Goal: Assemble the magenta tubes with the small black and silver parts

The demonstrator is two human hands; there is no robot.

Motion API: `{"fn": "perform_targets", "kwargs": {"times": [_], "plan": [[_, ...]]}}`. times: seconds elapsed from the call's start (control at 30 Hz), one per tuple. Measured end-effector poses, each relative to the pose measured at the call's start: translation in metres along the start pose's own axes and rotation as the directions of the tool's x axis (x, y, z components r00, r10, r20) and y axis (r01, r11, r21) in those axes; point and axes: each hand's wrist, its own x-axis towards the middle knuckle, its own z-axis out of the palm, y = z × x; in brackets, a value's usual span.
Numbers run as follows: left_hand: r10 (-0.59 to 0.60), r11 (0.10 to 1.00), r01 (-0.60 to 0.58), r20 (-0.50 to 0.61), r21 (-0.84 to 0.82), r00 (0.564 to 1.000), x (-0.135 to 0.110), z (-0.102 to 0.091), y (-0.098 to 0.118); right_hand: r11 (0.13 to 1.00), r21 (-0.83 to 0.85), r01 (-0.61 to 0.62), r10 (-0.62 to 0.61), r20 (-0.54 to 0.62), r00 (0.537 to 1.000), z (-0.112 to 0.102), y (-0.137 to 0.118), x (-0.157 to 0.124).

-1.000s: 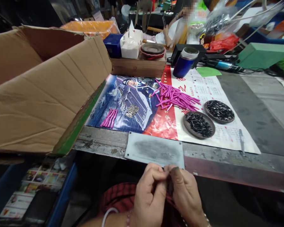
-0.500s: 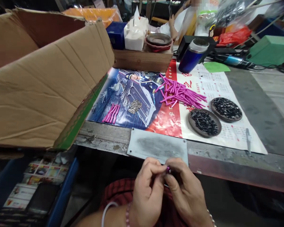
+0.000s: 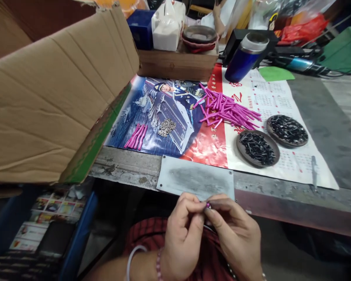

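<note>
Pink tube piece (image 3: 207, 205): tiny, nipped btw fingertips of both hands, near edge of scene, just in front of metal plate (image 3: 195, 178), above lap in red plaid.
Left hand (image 3: 183, 234): thumb + fingers pinched onto the piece from left; bracelets at wrist.
Right hand (image 3: 236, 238): thumb + index pinched onto same piece from right, other fingers curled.
Pink tubes pile (image 3: 226, 111): loose heap mid-table on calendar sheet (image 3: 280, 105), well apart from hands.
Small pink bundle (image 3: 136, 136): on poster, just left of metal bits heap (image 3: 166, 127).
Near dish (image 3: 257, 147): black bits inside, right of pile.
Far dish (image 3: 287, 130): black bits too, just beside near dish, to its right.
Cardboard box (image 3: 55, 89): left side, flap tilted over table.
Blue tumbler (image 3: 245, 56): far, right of wooden box (image 3: 177, 64).
</note>
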Motion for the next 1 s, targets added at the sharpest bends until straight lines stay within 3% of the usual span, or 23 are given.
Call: {"fn": "perform_targets", "kwargs": {"times": [0.33, 0.63, 0.83, 1.0], "plan": [[0.012, 1.0, -0.012, 0.028, 0.002, 1.0, -0.003, -0.002, 0.004, 0.976, -0.165, 0.145, -0.138, 0.05, 0.989, 0.001, -0.008, -0.008], [-0.048, 0.998, 0.049, 0.039, -0.027, 0.998, -0.003, 0.004, 0.006, 0.896, -0.346, 0.279, -0.268, 0.08, 0.96, -0.001, -0.007, -0.004], [-0.058, 0.998, 0.06, 0.062, -0.03, 0.996, -0.005, 0.006, 0.007, 0.857, -0.373, 0.356, -0.34, 0.111, 0.934, -0.003, -0.004, -0.001], [-0.059, 0.996, 0.063, 0.076, -0.056, 0.995, -0.006, 0.009, 0.01, 0.807, -0.431, 0.404, -0.429, 0.044, 0.902, -0.004, 0.004, -0.002]]}}
